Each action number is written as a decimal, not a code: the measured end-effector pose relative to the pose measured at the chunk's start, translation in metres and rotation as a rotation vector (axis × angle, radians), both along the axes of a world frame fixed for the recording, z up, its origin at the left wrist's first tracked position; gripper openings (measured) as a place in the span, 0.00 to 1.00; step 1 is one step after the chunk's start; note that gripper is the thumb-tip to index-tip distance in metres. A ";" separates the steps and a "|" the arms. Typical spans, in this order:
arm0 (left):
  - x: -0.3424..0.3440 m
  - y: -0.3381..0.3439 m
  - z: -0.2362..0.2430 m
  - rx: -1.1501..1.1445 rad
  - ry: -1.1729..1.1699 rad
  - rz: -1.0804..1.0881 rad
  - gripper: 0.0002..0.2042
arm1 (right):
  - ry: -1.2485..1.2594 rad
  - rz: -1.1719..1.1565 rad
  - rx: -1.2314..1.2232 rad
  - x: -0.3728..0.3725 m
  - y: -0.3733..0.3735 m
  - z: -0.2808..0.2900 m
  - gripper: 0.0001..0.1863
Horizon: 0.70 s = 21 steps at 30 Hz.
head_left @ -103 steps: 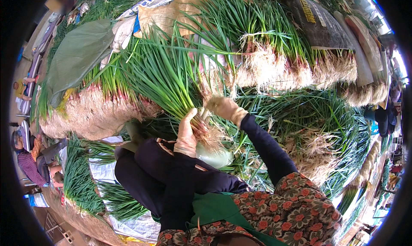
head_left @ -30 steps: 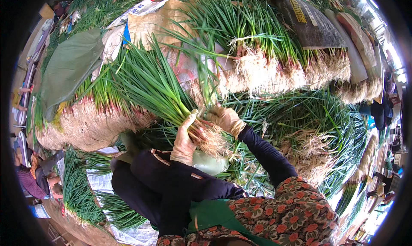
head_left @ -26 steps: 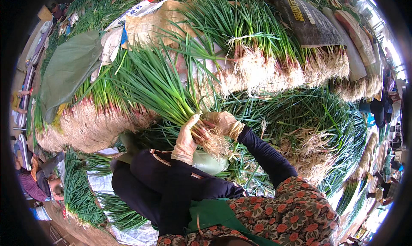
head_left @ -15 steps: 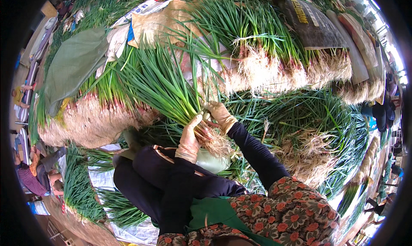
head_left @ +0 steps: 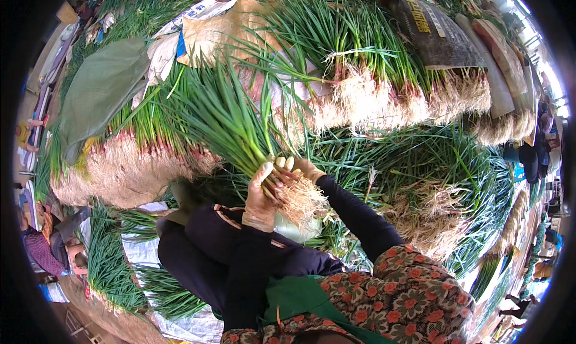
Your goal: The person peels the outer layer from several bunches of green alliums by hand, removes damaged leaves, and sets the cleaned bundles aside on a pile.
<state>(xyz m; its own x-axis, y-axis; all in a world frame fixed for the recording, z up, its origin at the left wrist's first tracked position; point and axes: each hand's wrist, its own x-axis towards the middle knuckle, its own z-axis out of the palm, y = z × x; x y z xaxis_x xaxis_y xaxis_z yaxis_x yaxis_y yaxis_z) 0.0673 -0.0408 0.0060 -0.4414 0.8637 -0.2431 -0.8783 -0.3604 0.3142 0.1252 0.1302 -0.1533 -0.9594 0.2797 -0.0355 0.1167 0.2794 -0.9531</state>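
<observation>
A bunch of green onions (head_left: 240, 128) slants before me, long leaves up to the left and a pale root tuft (head_left: 303, 200) at the lower right. My left hand (head_left: 259, 197), in a pale glove, is closed round its reddish stems from the near left side. My right hand (head_left: 306, 169), gloved alike, grips the same stems from the far right; its fingertips show beside the left thumb, while the rest of the fingers are partly hidden behind the bunch.
Rows of bunched green onions (head_left: 360, 98) stand beyond my hands, partly under a brown sack (head_left: 225, 32), a green cloth (head_left: 105, 92) and a dark printed sack (head_left: 429, 32). A loose heap with roots (head_left: 432, 215) lies to the right. Another person (head_left: 48, 248) is at the far left.
The root end has tipped and turned toward me. My right hand has shifted lower and further behind the stems, while my left hand keeps its grip.
</observation>
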 end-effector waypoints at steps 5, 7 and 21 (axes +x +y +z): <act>-0.031 -0.034 -0.009 -0.128 0.040 0.096 0.18 | -0.158 0.207 1.175 -0.019 0.000 0.071 0.11; -0.020 -0.018 -0.006 -0.165 0.044 0.096 0.16 | -0.325 -0.537 0.543 -0.030 0.039 0.109 0.11; -0.018 -0.012 -0.006 -0.468 0.058 -0.114 0.15 | -0.229 0.153 0.335 0.011 -0.016 0.133 0.17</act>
<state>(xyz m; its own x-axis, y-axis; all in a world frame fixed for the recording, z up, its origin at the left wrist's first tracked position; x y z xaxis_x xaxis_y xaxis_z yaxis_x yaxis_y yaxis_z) 0.0489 -0.0527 0.0005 -0.3741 0.7115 -0.5949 -0.8805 -0.0710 0.4688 0.1361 0.1145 -0.0206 -0.9688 0.1669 -0.1835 0.2474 0.5994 -0.7613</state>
